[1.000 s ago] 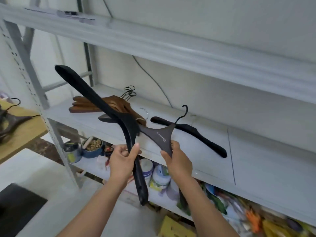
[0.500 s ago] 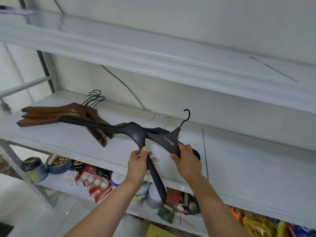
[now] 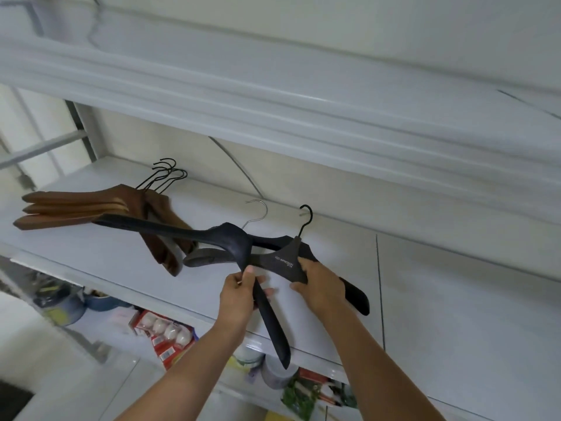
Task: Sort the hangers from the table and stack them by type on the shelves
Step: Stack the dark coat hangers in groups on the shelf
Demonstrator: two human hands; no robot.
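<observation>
white shelf [image 3: 455, 299] | left hand [image 3: 239, 296] grips dark hanger [image 3: 232, 240] | right hand [image 3: 320, 284] grips logo hanger [image 3: 283, 262] | brown hangers [image 3: 91, 205] stacked beside

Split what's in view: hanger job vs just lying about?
Job: left hand holding a black hanger; right hand holding the printed dark hanger; brown wooden hangers stacked on the shelf.
Lying about: red pack and blue pot underneath; wall cable.

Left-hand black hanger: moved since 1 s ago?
Yes. The black hanger in the left hand swung down: its raised arm now lies nearly level, reaching the brown hangers on the shelf.
</observation>
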